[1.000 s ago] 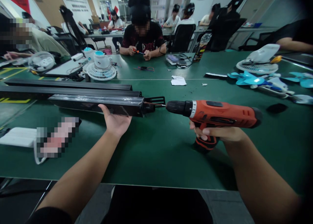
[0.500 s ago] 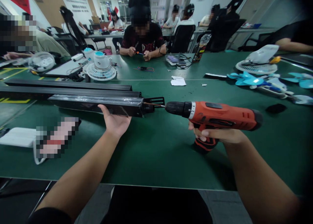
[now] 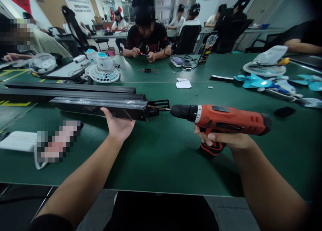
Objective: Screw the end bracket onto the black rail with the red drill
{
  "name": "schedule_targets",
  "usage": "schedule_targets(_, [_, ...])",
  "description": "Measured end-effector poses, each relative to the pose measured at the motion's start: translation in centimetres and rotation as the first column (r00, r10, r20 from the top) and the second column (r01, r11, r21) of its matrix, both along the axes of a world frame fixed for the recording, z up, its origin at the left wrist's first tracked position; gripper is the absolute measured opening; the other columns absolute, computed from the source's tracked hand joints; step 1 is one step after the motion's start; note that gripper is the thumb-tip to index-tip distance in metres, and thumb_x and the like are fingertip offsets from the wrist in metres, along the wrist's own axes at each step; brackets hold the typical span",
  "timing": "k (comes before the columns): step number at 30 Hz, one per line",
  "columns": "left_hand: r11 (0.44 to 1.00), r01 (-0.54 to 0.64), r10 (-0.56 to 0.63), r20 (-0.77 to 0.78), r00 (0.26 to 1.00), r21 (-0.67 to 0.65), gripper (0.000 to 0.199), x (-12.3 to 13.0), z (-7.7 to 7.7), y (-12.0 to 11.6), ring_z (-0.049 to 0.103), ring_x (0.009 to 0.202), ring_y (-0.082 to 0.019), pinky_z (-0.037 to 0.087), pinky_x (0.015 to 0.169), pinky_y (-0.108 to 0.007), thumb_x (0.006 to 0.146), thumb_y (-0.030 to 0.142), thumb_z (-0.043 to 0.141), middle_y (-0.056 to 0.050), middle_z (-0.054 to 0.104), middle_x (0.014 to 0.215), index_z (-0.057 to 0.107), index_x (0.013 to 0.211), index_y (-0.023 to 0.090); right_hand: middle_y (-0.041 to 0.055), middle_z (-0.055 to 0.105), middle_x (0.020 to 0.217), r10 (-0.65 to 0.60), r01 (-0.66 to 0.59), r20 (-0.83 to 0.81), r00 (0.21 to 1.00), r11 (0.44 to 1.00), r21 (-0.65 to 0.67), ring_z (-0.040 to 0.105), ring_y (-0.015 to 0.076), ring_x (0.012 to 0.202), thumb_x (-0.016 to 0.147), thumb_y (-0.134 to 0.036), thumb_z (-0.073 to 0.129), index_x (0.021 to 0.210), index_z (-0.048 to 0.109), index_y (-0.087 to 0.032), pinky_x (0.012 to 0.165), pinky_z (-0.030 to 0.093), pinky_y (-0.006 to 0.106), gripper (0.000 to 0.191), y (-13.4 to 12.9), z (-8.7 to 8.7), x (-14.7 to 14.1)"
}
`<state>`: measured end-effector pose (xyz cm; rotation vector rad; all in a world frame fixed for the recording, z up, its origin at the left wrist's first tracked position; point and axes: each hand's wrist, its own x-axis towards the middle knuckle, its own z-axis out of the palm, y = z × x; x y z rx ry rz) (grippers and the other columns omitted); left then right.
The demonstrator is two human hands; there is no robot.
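My left hand (image 3: 121,128) grips a long black bar (image 3: 120,112) with a rectangular section from below; the thumb lies along its near side and the other fingers are hidden under it. Shiny clear film covers part of the bar's top. At its right end are a black knob-like fitting (image 3: 153,112) and a slotted bracket (image 3: 164,104). My right hand (image 3: 226,139) is wrapped round the handle of a red and black cordless drill (image 3: 233,119), which points left. The drill's long thin bit (image 3: 161,107) reaches to the bar's end face.
More black bars (image 3: 75,87) lie behind the held one. A pixelated phone-like object (image 3: 61,142) and a white item (image 3: 18,141) lie at left. Fan parts (image 3: 104,75) and blue fan blades (image 3: 259,82) lie farther back. A co-worker (image 3: 147,39) sits opposite, holding a screwdriver.
The drill's back end has shifted very slightly to the right. Both hands keep their grips, and the bar has not visibly moved.
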<state>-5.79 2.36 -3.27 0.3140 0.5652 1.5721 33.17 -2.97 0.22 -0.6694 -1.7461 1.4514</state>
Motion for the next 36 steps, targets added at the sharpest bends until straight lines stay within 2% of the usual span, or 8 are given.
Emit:
schedule_targets(7, [0.998,0.032,-0.031,-0.017,0.999,0.049,0.089,-0.60,-0.83,0.37,0.073,0.149,-0.033,0.062,0.119,-0.044,0.102,0.095,0.055,-0.009,0.083,0.151,0.065,0.167,0.034,0.0002,0.074,0.066,-0.023,0.023,0.005,1.000,1.000,-0.007,0.070,0.0172,0.053,0.100,-0.045,0.094,0.117,0.089,-0.018,0.054,0.067,0.029,0.032,-0.04,-0.15,0.03])
schedule_targets(14, [1.000,0.003,-0.002,-0.030,1.000,0.025,0.090,-0.11,-0.24,0.08,0.069,0.154,-0.034,0.062,0.120,-0.044,0.102,0.095,0.054,-0.009,0.083,0.152,0.067,0.165,0.032,0.0040,0.080,0.079,-0.040,0.039,-0.057,0.998,0.999,-0.014,0.069,0.0146,0.053,0.095,-0.045,0.098,0.119,0.089,-0.017,0.054,0.067,0.028,0.038,-0.06,-0.70,0.18])
schedule_targets(19, [1.000,0.007,-0.007,-0.015,1.000,0.019,0.087,-0.08,-0.20,0.05,0.069,0.154,-0.033,0.062,0.119,-0.043,0.104,0.093,0.053,-0.010,0.082,0.153,0.067,0.164,0.031,0.0004,0.074,0.068,-0.019,0.018,-0.024,1.000,1.000,-0.016,0.068,0.0155,0.053,0.098,-0.044,0.095,0.118,0.089,-0.018,0.056,0.066,0.028,0.033,0.02,-0.64,0.15])
schedule_targets(26, [1.000,-0.001,0.002,-0.022,1.000,0.029,0.092,-0.21,-0.35,0.14,0.070,0.153,-0.034,0.062,0.120,-0.045,0.102,0.098,0.049,-0.010,0.082,0.154,0.067,0.166,0.035,0.0003,0.073,0.066,-0.017,0.017,0.008,1.000,1.000,0.000,0.070,0.0181,0.052,0.101,-0.045,0.093,0.118,0.089,-0.017,0.053,0.067,0.031,0.033,0.02,-0.15,0.03])
schedule_targets(32, [1.000,0.004,-0.004,-0.028,1.000,0.029,0.089,-0.24,-0.34,0.14,0.069,0.154,-0.034,0.062,0.120,-0.045,0.103,0.095,0.053,-0.009,0.082,0.153,0.066,0.166,0.034,0.0006,0.075,0.066,-0.017,0.017,0.004,1.000,1.000,-0.014,0.070,0.0161,0.054,0.101,-0.044,0.093,0.116,0.090,-0.020,0.054,0.066,0.027,0.028,-0.07,0.02,-0.04])
schedule_targets(36, [0.999,0.022,-0.021,-0.015,1.000,0.036,0.091,-0.48,-0.61,0.26,0.070,0.154,-0.035,0.062,0.121,-0.046,0.102,0.098,0.050,-0.010,0.082,0.154,0.067,0.165,0.034,0.0026,0.078,0.072,-0.039,0.039,0.004,0.999,0.999,-0.011,0.070,0.0163,0.053,0.100,-0.044,0.094,0.116,0.090,-0.020,0.055,0.067,0.029,0.030,-0.11,-0.03,-0.03])
